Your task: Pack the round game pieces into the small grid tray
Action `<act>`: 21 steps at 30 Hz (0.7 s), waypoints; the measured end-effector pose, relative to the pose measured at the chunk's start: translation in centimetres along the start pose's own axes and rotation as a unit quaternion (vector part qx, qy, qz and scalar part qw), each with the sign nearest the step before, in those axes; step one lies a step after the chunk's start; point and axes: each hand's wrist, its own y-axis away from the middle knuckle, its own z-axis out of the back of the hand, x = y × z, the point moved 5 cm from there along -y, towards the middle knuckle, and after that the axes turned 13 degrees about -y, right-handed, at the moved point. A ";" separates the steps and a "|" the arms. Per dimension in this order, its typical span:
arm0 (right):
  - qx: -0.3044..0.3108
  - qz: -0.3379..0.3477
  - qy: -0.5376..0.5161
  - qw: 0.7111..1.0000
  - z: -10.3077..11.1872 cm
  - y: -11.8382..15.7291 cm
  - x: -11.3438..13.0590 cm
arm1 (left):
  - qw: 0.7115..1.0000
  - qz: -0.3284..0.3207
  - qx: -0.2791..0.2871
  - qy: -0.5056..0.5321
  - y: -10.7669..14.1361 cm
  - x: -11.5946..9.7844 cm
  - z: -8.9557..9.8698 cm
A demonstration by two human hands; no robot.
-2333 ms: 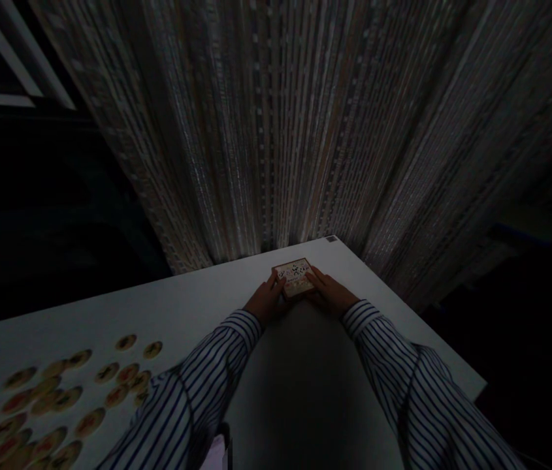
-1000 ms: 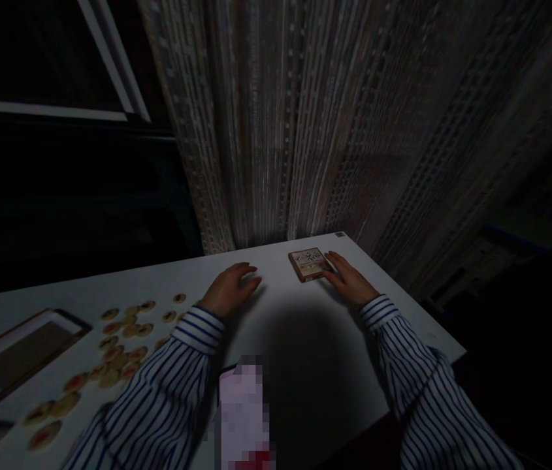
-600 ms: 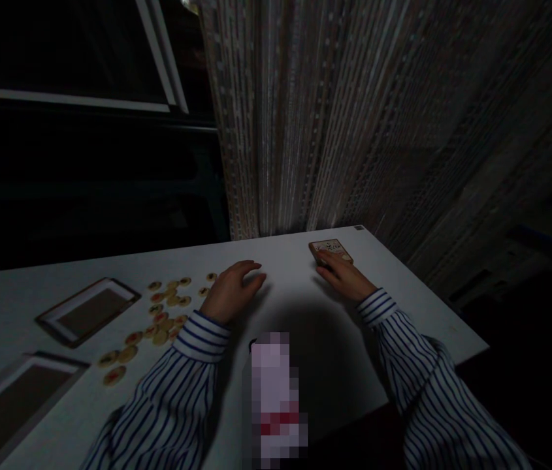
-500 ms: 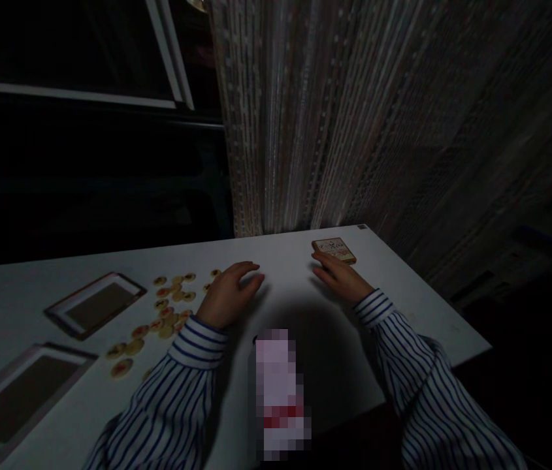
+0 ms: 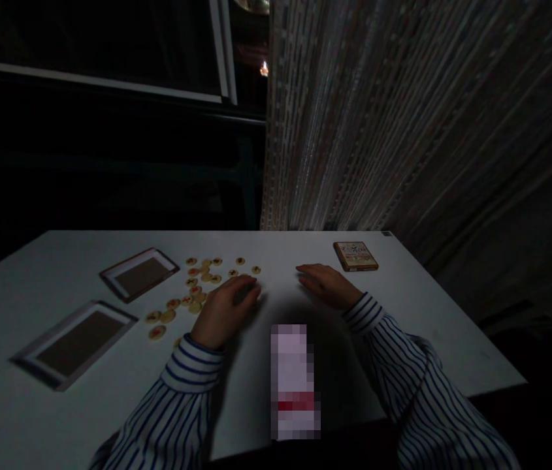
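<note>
My left hand (image 5: 224, 310) is over the white table, fingers a little bent and thumb apart, holding nothing. Just left of it lie several round wooden Chinese chess pieces (image 5: 157, 333), marked in red or dark characters; a few more are beyond its fingers. My right hand (image 5: 329, 285) is also empty, its fingers stretched toward the left hand. Nearest to it is a small flat box (image 5: 355, 256) with writing on top, behind the hand and apart from it. Between my forearms a pixelated white and red object (image 5: 291, 365) cannot be made out.
Two shallow framed trays, a far one (image 5: 141, 275) and a near one (image 5: 80, 339), are left of the pieces on the white table (image 5: 432, 333). A string curtain (image 5: 315, 130) hangs behind the table. A dark window frame (image 5: 109, 81) is at the upper left.
The view has turned left, so the table's things appear farther right. My right hand has moved away from the box, leftward relative to it. Both hands remain empty.
</note>
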 end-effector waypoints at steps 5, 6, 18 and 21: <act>0.033 0.022 0.003 0.999 -0.7 -1.5 0.9 | 0.999 0.034 -0.019 -0.002 1.1 1.1 1.0; 0.040 0.025 0.004 0.999 -0.8 -1.7 1.1 | 0.999 0.042 -0.022 -0.003 1.3 1.3 1.3; 0.081 0.059 0.014 0.995 -4.3 -4.1 4.8 | 0.992 0.115 -0.056 -0.022 6.9 4.9 4.0; 0.092 0.058 0.008 0.994 -5.3 -4.9 5.8 | 0.987 0.143 -0.066 -0.029 8.2 6.4 5.0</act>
